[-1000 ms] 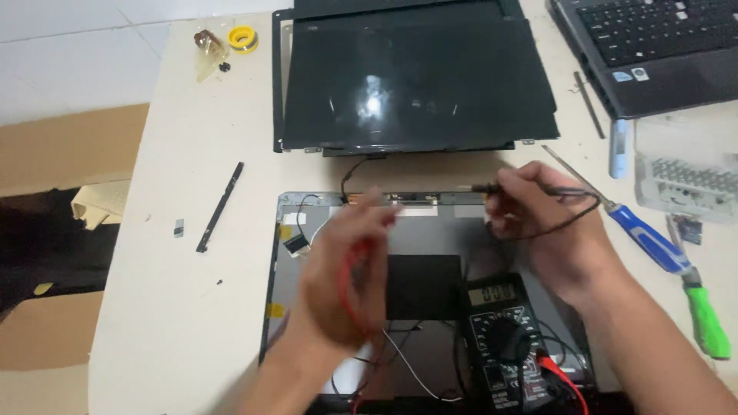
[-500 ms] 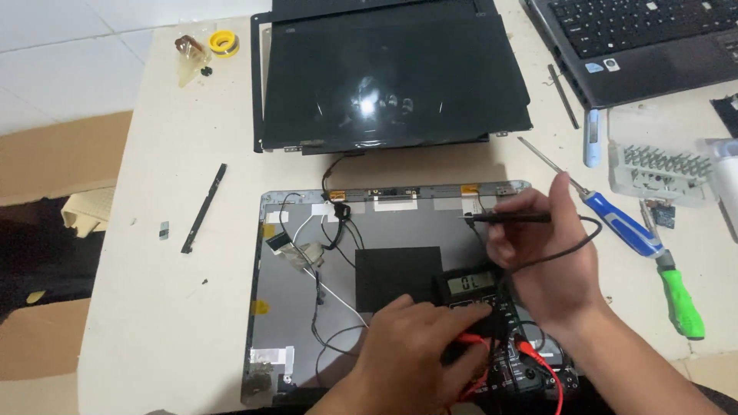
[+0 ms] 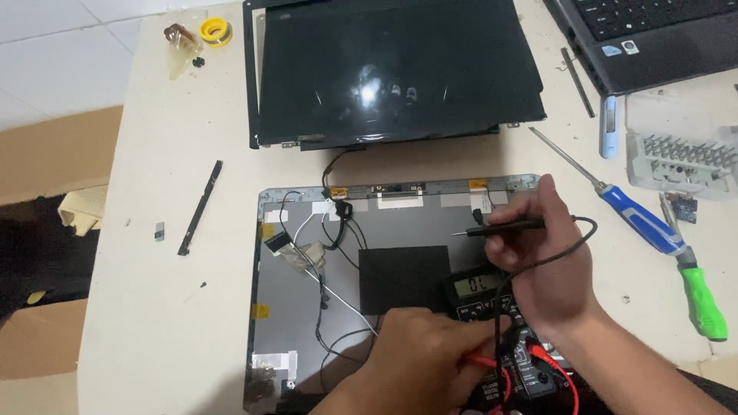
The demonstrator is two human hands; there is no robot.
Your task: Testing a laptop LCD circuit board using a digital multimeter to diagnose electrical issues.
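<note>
Far left: I see a black plastic strip (image 3: pixel 200 207) lying on the cream table (image 3: pixel 154 307), with a yellow solder spool (image 3: pixel 214 31) near the top edge.
Centre top: a detached black laptop screen panel (image 3: pixel 396 69) lies flat.
Centre: a grey laptop lid shell (image 3: pixel 307 307), inside up, with thin wires (image 3: pixel 327 230) and a black square patch (image 3: pixel 403 278).
My left hand (image 3: pixel 419 357): at the bottom, fingers closed on the red probe (image 3: pixel 480 360) over the multimeter (image 3: pixel 500 338).
Multimeter: rests on the lid shell's lower right, display lit.
My right hand (image 3: pixel 542 261): pinches the black probe (image 3: pixel 503 227), tip pointing left just above the shell.
Right: blue-handled screwdriver (image 3: pixel 615 200), green-handled screwdriver (image 3: pixel 696 284), clear bit case (image 3: pixel 676 154), open laptop (image 3: pixel 646 31).
</note>
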